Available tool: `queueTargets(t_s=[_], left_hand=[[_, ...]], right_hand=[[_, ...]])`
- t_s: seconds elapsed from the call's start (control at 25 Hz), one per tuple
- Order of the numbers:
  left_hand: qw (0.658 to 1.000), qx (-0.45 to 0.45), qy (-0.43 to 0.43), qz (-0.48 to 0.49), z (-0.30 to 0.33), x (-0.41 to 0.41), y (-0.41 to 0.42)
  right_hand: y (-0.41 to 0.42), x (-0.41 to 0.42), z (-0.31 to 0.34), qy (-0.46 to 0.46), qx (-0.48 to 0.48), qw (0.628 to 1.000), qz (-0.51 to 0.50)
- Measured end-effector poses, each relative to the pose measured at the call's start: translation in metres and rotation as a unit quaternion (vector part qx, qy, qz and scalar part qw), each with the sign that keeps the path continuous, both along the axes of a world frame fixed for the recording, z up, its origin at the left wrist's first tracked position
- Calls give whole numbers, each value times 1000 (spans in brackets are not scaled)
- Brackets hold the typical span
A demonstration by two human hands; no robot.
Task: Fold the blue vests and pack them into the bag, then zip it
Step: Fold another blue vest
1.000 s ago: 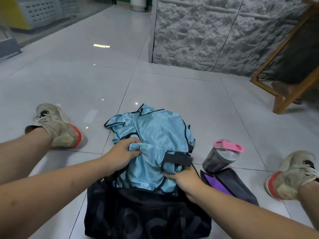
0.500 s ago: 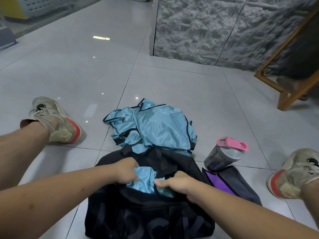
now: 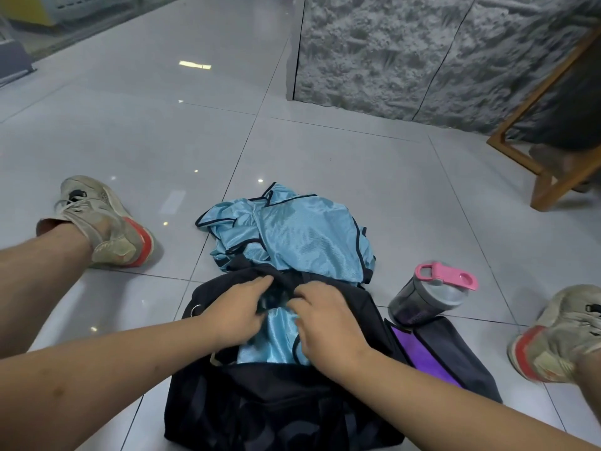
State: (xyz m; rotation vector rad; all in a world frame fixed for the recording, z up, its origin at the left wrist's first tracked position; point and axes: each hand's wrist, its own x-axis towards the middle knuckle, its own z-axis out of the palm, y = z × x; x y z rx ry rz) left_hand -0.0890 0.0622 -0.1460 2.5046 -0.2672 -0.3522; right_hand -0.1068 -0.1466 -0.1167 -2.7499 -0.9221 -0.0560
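Both hands, left hand (image 3: 242, 312) and right hand (image 3: 328, 323), curl their fingers into one open black bag (image 3: 276, 408) on one blue vest (image 3: 276, 340), beside one heap of vests (image 3: 292, 237) beyond and one bottle (image 3: 429, 296).

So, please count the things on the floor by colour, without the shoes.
Blue: 2 (vest in the bag, vest pile behind it)
Black: 1 (bag)
Grey with pink lid: 1 (bottle)
Dark with purple: 1 (pouch)
Total: 5
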Motion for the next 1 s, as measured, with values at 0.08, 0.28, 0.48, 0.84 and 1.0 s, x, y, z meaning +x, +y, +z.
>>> queueTargets(t_s=[0.08, 0.28, 0.48, 0.84, 1.0], left_hand=[[1000, 19, -3, 7, 0, 1, -2], [999, 13, 41, 11, 6, 1, -12], [964, 188, -45, -181, 5, -9, -15], [830, 442, 18, -341, -32, -17, 6], [830, 461, 38, -312, -27, -16, -3]], right_hand=[[7, 1, -7, 74, -78, 988, 111], [7, 6, -22, 279, -225, 930, 82], [0, 14, -32, 285, -222, 931, 53], [-18, 20, -35, 321, -308, 895, -38], [-11, 19, -28, 291, -325, 898, -63]])
